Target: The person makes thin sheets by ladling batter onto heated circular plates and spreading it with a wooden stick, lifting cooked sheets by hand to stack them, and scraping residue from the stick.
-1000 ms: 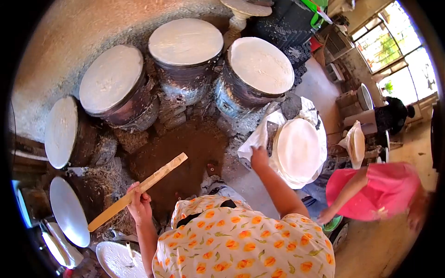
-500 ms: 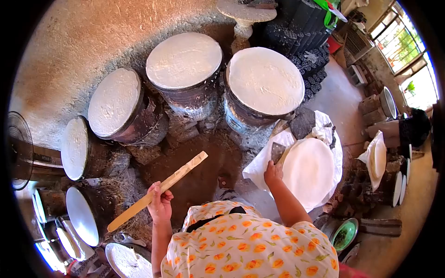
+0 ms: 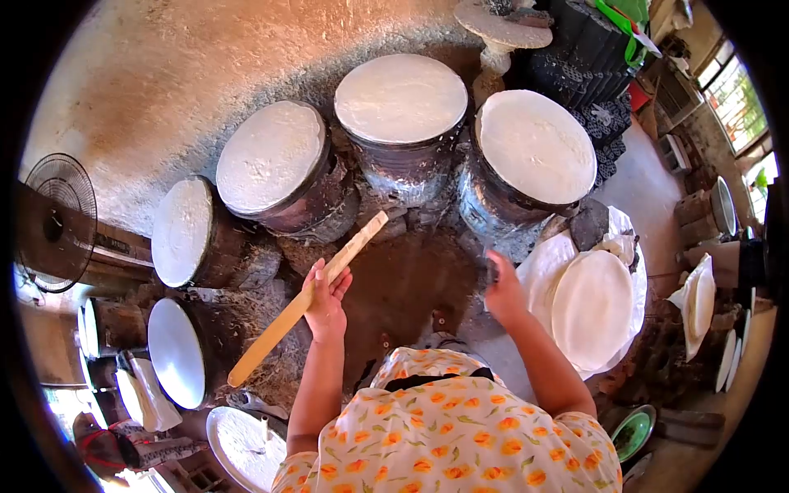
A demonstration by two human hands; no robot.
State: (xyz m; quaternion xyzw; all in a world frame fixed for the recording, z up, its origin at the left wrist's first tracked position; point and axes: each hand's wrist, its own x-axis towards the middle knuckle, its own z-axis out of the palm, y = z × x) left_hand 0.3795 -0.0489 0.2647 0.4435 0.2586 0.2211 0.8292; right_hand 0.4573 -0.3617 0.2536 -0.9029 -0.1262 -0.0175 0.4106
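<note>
My left hand (image 3: 325,306) is closed round a long flat wooden stick (image 3: 283,324), tilted up to the right. In my right hand (image 3: 503,289) is a small dark flat scraper (image 3: 491,269), blurred by motion. To the right of that hand, a stack of thin round white sheets (image 3: 592,308) lies on white plastic (image 3: 538,275). Ahead stand drum stoves whose round tops carry white batter: a right one (image 3: 538,146), a middle one (image 3: 401,99), a left one (image 3: 271,156) and a far left one (image 3: 182,232). A bare shiny plate (image 3: 177,353) is nearer on the left.
A fan (image 3: 57,222) stands at the far left. At the lower left is a round white-coated lid (image 3: 246,448). Black cylindrical briquettes (image 3: 579,57) are stacked beyond the stoves, beside a round pedestal table (image 3: 505,29). A green basin (image 3: 633,434) sits at the lower right.
The right hand reached the dark scraper beside the sheet stack, took hold of it and moved left, away from the stack. The stick stays in the left hand. The co-worker in pink has left the view.
</note>
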